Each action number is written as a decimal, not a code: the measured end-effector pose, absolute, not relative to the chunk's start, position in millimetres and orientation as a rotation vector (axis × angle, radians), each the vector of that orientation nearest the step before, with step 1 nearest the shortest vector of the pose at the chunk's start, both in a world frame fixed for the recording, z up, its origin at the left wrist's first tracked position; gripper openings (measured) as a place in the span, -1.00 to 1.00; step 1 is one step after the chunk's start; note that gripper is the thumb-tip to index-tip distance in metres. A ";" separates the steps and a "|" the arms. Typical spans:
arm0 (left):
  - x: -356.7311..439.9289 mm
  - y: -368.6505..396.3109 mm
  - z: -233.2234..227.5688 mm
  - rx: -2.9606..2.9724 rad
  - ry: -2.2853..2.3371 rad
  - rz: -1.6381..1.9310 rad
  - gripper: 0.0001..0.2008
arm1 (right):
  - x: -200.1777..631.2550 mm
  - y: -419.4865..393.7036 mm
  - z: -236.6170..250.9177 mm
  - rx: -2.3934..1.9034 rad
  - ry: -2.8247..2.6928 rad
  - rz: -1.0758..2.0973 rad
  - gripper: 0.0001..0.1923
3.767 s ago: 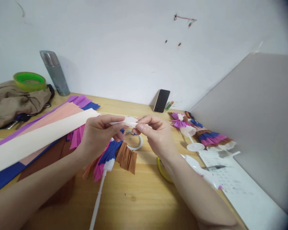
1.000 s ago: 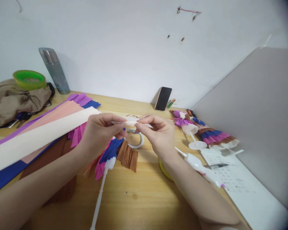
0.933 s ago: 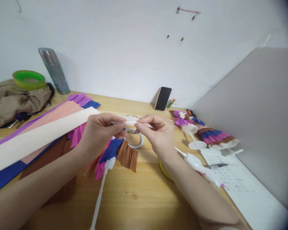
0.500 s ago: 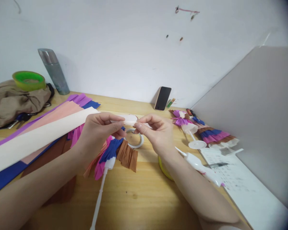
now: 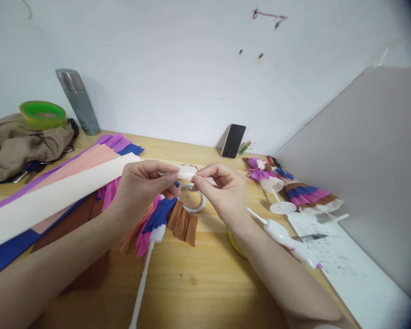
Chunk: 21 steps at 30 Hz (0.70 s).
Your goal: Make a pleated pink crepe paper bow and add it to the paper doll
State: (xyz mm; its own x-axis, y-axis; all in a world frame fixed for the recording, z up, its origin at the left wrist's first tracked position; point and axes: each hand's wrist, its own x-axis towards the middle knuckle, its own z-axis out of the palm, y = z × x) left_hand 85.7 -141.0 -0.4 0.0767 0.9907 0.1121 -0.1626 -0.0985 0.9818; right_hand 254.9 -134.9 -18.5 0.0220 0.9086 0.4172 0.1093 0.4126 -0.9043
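A small strip of white crepe paper (image 5: 187,172) is stretched between my two hands over the desk. My left hand (image 5: 149,180) pinches its left end between thumb and fingers. At the other end, the fingertips of my right hand (image 5: 221,185) are closed on it. Just below lies a roll of tape (image 5: 193,199), partly covered by my hands. Beneath my left hand rests a white plastic stick (image 5: 144,274) with a cup-like top, and gathered pink, blue and brown crepe paper (image 5: 182,224) spreads around that top.
Long crepe paper strips (image 5: 55,196) lie at left, near a cloth bag (image 5: 23,148), green tape roll (image 5: 43,115) and bottle (image 5: 78,103). A phone (image 5: 233,140) leans on the wall. Right are a glue bottle (image 5: 287,240), notebook (image 5: 349,260) and ruffled paper figure (image 5: 308,194).
The view has shifted very slightly. My fingers keep their pinch on the white strip, which sits at a slightly different angle between them.
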 end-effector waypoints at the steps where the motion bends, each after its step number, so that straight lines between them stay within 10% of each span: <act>1: 85.4 -140.9 -0.5 1.214 0.977 1.296 -0.90 | 254.7 -135.0 -19.3 -0.973 -1.424 0.792 -0.89; 21: 88.3 -139.4 -6.3 1.315 1.059 1.387 -0.80 | 261.7 -130.3 -28.7 -0.932 -1.547 0.524 -0.91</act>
State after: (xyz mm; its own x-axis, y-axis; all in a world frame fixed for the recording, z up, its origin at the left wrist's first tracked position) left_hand 88.3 -139.4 -6.3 -0.0053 0.9785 0.2062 -0.0588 -0.2062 0.9768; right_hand 261.7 -130.3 -28.7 0.0159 0.7974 0.6032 0.2669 0.5780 -0.7712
